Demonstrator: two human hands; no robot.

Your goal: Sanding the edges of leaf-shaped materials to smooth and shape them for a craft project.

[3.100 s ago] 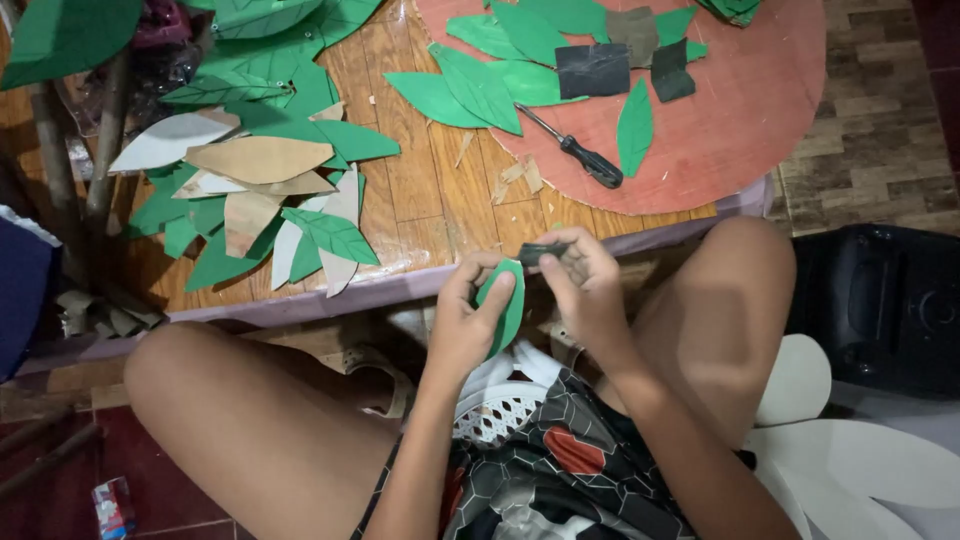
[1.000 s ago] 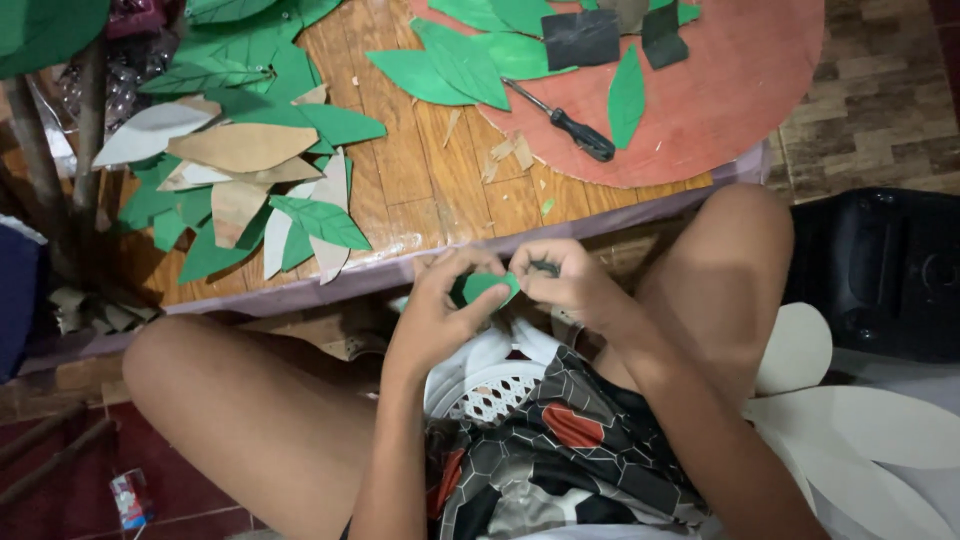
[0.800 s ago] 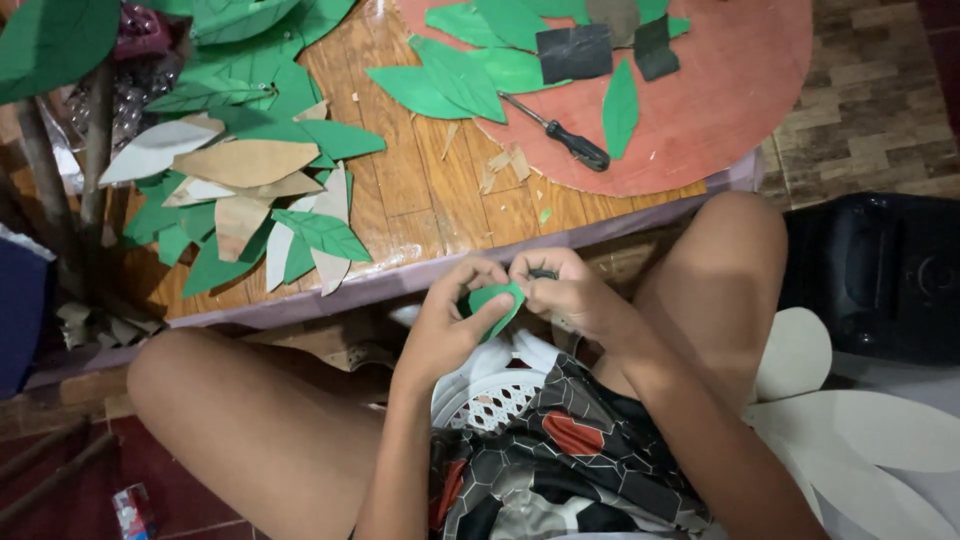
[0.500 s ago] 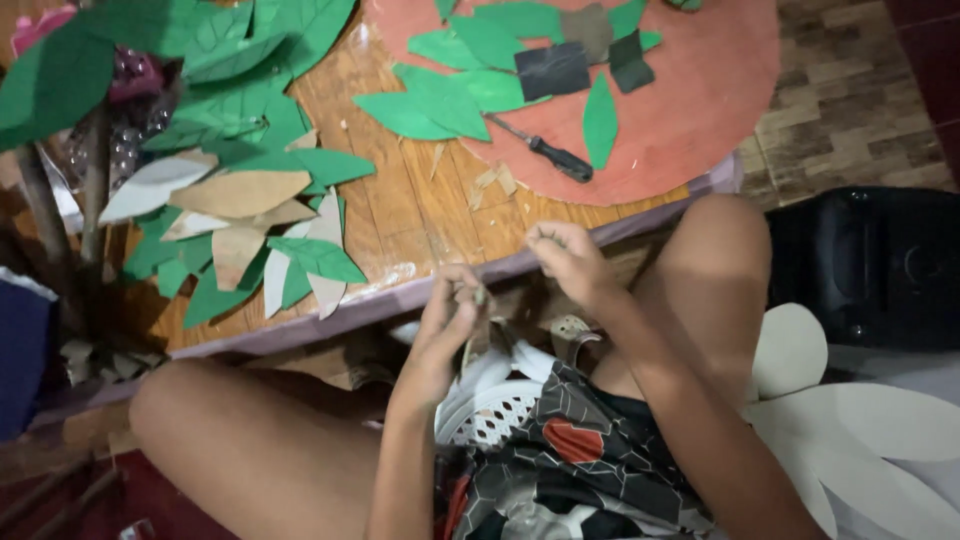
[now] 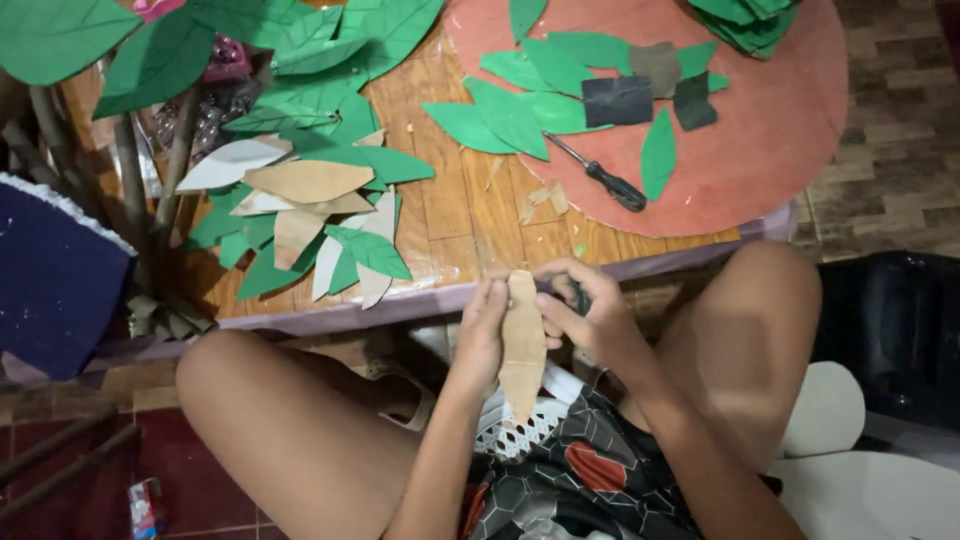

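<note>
I hold a leaf-shaped cardboard cutout (image 5: 523, 350) in front of my lap, brown side up, its point hanging down. My left hand (image 5: 482, 328) pinches its left edge near the top. My right hand (image 5: 592, 322) grips the right edge, and a small dark looped thing (image 5: 581, 297), perhaps a scissors handle, shows between its fingers. Both hands sit just below the front edge of the wooden table (image 5: 455, 215), above my patterned shorts.
A pile of green and brown leaf cutouts (image 5: 310, 210) lies on the table's left. A round red sheet (image 5: 780, 130) carries green leaves (image 5: 515, 110), black pieces (image 5: 617, 100) and a screwdriver (image 5: 600, 178). A dark blue object (image 5: 50, 280) sits left, a black box (image 5: 890, 330) right.
The cutout, earlier small and green side up between my hands, is now turned brown side up and held lengthwise. The camera view has shifted slightly.
</note>
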